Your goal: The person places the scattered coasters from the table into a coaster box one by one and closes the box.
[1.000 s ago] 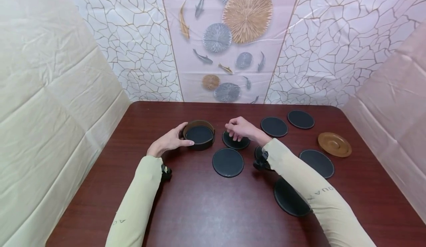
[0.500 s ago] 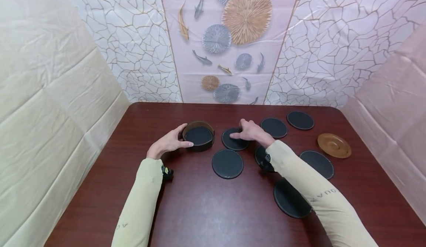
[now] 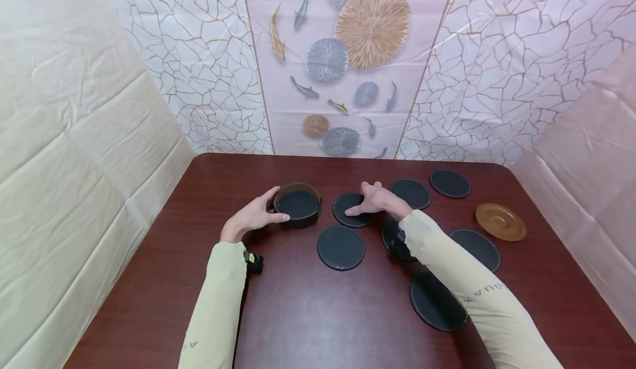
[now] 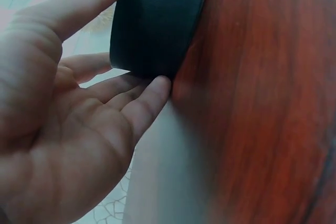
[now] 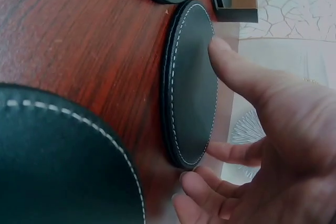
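Observation:
My left hand (image 3: 253, 213) holds a round black coaster holder (image 3: 301, 222) with a brown inner wall. A black coaster (image 3: 298, 204) lies inside it. Up close, the thumb is against the holder's outer wall (image 4: 157, 19), while fingertips touch low near its base. My right hand (image 3: 376, 199) is spread over another round black coaster (image 3: 343, 202), flat on the table. White stitching rings this coaster (image 5: 191, 82), whose edge seems to show two layers. The thumb reaches across its face and other fingertips are at its rim; whether they press on it I cannot tell.
A black coaster (image 3: 340, 247) lies in front; others, (image 3: 396, 240) partly under the right wrist, lie rightward, including a front one (image 3: 436, 302), one beside the sleeve (image 3: 477, 247) and two at the back (image 3: 410, 193). A brown wooden disc (image 3: 500, 221) sits far right.
The right hand has gone from bunched fingers above the coaster to a wider spread, thumb over its face. The left hand stays on the holder.

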Action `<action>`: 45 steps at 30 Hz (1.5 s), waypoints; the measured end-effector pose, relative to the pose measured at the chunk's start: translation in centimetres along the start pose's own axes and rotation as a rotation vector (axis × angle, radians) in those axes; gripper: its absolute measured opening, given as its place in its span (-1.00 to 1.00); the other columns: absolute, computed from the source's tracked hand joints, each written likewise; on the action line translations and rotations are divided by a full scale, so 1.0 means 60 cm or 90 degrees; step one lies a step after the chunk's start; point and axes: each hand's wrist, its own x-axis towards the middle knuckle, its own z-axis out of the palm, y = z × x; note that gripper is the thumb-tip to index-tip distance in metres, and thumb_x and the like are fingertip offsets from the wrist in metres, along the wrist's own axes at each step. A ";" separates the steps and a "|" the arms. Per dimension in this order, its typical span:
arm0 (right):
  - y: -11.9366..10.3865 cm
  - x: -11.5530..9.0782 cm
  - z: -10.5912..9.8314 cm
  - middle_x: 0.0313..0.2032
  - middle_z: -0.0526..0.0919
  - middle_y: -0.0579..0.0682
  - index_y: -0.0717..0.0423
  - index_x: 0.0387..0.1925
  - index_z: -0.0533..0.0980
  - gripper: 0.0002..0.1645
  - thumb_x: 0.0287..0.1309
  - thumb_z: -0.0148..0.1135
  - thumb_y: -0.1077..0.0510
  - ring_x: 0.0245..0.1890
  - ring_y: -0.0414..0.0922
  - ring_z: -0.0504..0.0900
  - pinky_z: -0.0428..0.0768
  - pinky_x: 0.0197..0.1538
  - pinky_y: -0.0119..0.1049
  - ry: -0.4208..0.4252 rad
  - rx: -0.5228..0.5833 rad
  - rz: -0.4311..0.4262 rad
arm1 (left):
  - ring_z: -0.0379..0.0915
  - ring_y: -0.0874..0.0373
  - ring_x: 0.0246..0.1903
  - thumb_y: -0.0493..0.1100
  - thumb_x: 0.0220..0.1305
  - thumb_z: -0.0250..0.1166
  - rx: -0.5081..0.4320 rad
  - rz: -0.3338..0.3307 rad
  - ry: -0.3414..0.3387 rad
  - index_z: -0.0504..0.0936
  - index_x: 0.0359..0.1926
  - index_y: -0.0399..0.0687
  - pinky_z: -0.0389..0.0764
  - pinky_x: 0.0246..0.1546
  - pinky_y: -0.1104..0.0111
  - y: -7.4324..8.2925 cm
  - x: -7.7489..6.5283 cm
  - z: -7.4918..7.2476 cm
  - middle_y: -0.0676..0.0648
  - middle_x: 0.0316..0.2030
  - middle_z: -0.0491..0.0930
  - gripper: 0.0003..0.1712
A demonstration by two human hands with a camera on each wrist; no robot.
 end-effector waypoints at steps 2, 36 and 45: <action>-0.001 0.002 0.000 0.20 0.29 0.34 0.23 0.31 0.22 0.11 -0.02 0.37 -0.41 0.13 0.15 0.38 0.49 0.16 0.03 -0.008 -0.006 -0.001 | 0.37 -0.05 0.26 0.17 0.11 0.46 0.000 0.000 0.003 -0.11 0.57 0.23 0.42 0.19 0.11 0.000 0.000 -0.001 -0.06 0.52 0.04 0.19; 0.015 -0.006 -0.044 -0.57 0.49 0.00 0.20 -0.10 0.47 -0.75 0.32 0.23 0.11 -0.63 -0.13 0.49 0.51 -0.55 -0.33 0.014 0.308 -0.025 | 0.12 -0.06 0.43 0.19 0.10 0.45 -0.006 0.010 0.024 -0.09 0.57 0.21 0.37 0.27 0.04 -0.008 0.001 -0.004 0.00 0.53 0.01 0.18; 0.014 -0.029 -0.037 -0.43 0.54 0.09 0.17 -0.06 0.41 -0.76 0.35 0.19 0.14 -0.67 -0.11 0.55 0.62 -0.52 -0.19 0.053 0.391 -0.060 | 0.42 -0.03 0.21 0.19 0.10 0.46 -0.003 0.012 0.014 -0.09 0.57 0.23 0.47 -0.04 0.27 -0.013 0.002 0.003 -0.05 0.50 0.09 0.19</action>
